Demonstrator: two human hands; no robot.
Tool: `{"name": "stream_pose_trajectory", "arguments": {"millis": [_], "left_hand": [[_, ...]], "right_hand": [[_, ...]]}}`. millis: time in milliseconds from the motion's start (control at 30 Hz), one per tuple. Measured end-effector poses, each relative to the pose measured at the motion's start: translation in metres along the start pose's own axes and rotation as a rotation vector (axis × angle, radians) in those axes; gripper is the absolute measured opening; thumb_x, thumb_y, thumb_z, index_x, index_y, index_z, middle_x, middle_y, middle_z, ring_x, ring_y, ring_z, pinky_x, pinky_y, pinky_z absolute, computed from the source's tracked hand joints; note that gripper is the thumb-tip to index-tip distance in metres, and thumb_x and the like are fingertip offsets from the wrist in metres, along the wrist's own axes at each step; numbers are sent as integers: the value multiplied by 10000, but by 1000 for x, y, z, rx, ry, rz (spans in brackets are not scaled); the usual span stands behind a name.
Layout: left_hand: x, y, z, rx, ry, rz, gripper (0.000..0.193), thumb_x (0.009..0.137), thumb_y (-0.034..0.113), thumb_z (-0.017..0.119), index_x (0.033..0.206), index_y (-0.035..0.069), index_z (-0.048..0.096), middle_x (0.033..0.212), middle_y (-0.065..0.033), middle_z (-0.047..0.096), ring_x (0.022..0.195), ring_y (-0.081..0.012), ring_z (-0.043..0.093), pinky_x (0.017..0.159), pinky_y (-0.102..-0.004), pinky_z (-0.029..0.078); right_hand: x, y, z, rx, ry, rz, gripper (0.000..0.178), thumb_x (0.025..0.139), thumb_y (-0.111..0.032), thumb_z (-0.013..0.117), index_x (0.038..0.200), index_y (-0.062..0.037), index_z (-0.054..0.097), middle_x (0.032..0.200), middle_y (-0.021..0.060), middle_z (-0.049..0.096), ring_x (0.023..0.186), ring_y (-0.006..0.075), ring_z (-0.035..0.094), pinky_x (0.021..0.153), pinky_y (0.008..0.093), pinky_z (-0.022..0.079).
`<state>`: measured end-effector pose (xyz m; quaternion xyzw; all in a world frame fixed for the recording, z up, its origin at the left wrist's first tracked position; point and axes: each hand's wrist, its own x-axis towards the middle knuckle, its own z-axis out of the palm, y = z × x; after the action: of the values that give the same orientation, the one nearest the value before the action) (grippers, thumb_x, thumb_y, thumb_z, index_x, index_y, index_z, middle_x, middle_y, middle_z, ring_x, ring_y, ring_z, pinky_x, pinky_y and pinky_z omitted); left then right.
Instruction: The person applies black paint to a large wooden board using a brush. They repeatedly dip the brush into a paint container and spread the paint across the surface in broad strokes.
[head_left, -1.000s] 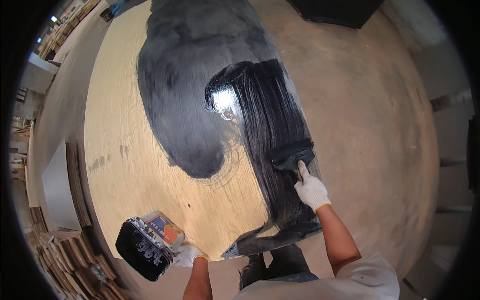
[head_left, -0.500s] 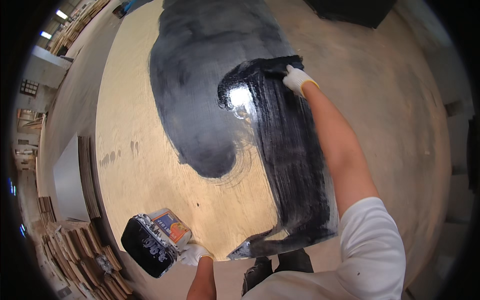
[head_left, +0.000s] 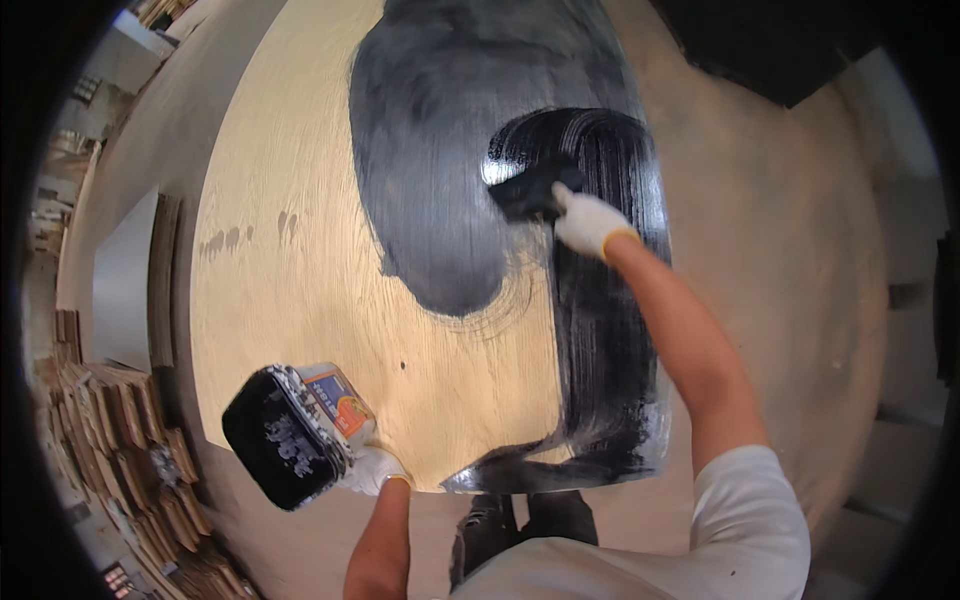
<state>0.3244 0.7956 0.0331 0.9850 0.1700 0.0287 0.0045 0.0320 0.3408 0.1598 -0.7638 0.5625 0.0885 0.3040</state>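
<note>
While brush (head_left: 525, 192) juts past right hand (head_left: 592, 224), tilted bucket (head_left: 298, 430) in left hand (head_left: 374, 470)

A big, pale wooden board (head_left: 290, 310) lies flat, with dull dark paint (head_left: 430, 200) over its top middle and shiny black paint (head_left: 605, 330) down its right side and along part of the near edge. Around it I see the brown floor (head_left: 780, 250), which holds a stack of flat grey sheets (head_left: 125, 285) and a messy wood pile (head_left: 130, 440) on the left.
</note>
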Motion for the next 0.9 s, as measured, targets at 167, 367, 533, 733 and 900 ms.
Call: {"name": "stream_pose_trajectory", "arguments": {"millis": [167, 367, 533, 733, 900], "left_hand": [[-27, 31, -51, -42, -196, -79, 987, 922, 502, 618, 1555, -114, 178, 1427, -295, 461, 1241, -386, 582, 948, -490, 552], [-3, 9, 9, 144, 8, 53, 833, 970, 435, 506, 1564, -94, 261, 1478, -300, 427, 1124, -387, 632, 838, -514, 580], [-5, 16, -7, 86, -48, 57, 865, 960, 406, 535, 1569, -120, 216, 1531, -326, 374, 1131, -384, 617, 835, -521, 582], [-16, 24, -52, 72, -198, 51, 905, 950, 392, 565, 1574, -133, 174, 1548, -331, 354, 1145, -375, 603, 904, -514, 562], [-7, 22, -71, 18, -430, -36, 1011, 935, 455, 596, 1564, -168, 108, 1554, -338, 313, 1191, -362, 566, 964, -472, 534]], "right_hand": [[-173, -7, 88, -58, -67, 73, 714, 913, -233, 549, 1594, -121, 366, 1032, 274, 727, 944, 431, 711, 866, 525, 556], [-339, -61, 173, -61, -354, 321, 713, 962, -314, 536, 1629, -198, 314, 969, 262, 741, 906, 435, 723, 859, 527, 559], [-253, -61, 175, 15, -8, 170, 745, 934, -292, 534, 1625, -131, 305, 1059, 300, 708, 950, 456, 696, 875, 527, 543], [-163, -83, 108, 35, -124, 153, 740, 919, -202, 528, 1618, -81, 315, 1183, 321, 690, 1052, 419, 704, 928, 476, 553], [-303, -92, 175, -127, -295, 277, 747, 927, -266, 570, 1631, -204, 328, 1114, 289, 712, 991, 428, 713, 898, 508, 558]]}}
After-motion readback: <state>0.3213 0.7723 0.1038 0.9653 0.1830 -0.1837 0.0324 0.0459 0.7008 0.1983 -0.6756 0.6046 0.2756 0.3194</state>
